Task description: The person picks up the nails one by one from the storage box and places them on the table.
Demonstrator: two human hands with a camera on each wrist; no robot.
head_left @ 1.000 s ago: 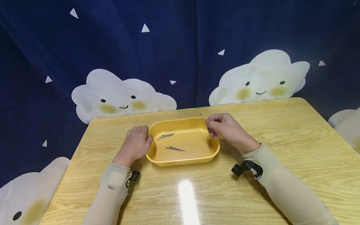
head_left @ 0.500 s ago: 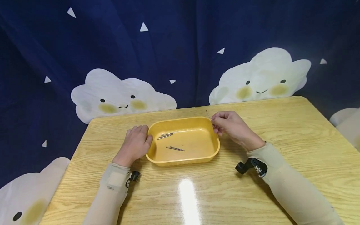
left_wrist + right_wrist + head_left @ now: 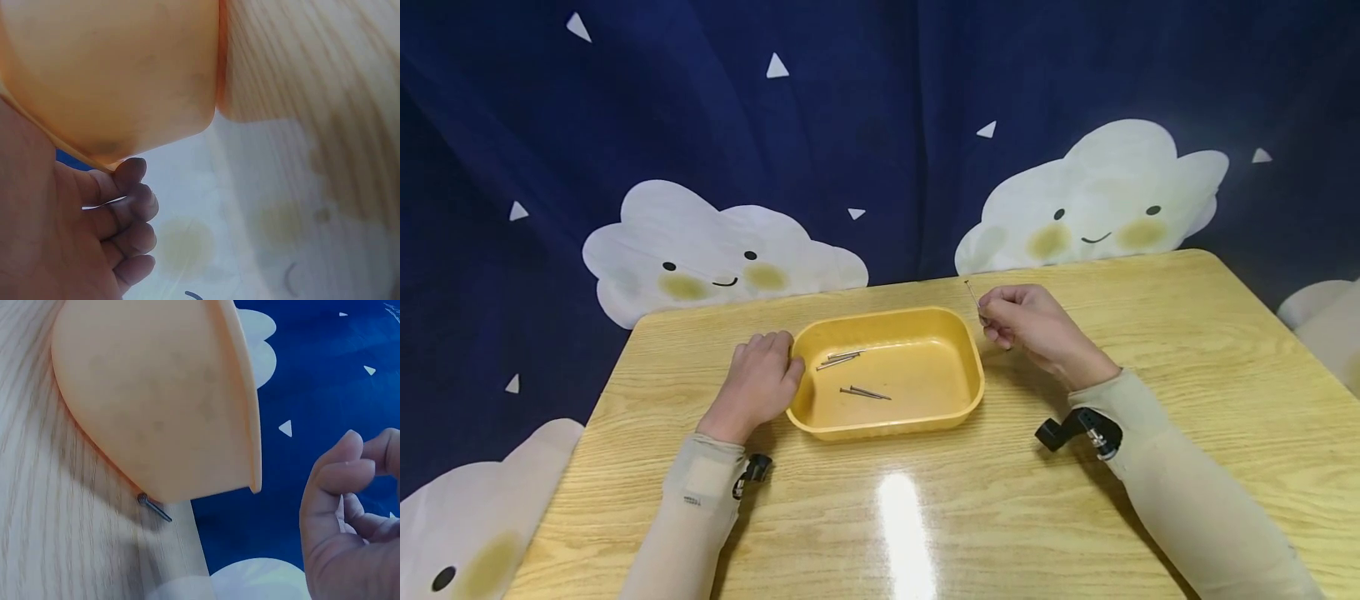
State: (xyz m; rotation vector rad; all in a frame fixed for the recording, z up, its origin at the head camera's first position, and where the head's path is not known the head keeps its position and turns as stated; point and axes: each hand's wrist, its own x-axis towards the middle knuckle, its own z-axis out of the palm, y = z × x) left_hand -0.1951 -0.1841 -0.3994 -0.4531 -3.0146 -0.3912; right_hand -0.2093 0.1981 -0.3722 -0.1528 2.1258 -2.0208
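A yellow plastic tray [image 3: 887, 432] stands on the wooden table with several thin metal nails [image 3: 867, 392] lying loose on its floor, toward the left and the middle. My left hand [image 3: 758, 383] grips the tray's left rim, thumb over the inside and fingers outside; the left wrist view shows the fingers curled by the tray's wall. Just beyond the right rim, my right hand [image 3: 1026, 325] pinches a nail [image 3: 972, 293] between thumb and forefinger, its head end pointing up and left. Only the hand shows in the right wrist view, not the held nail.
In the right wrist view, another nail [image 3: 155, 508] lies on the table against the tray's outer wall. The wooden table [image 3: 820, 517] reaches back to a dark blue curtain [image 3: 917, 142] printed with white clouds.
My right hand has moved right and a little farther back, off the tray's right end, with the nail still pinched. My left hand has stayed on the left rim.
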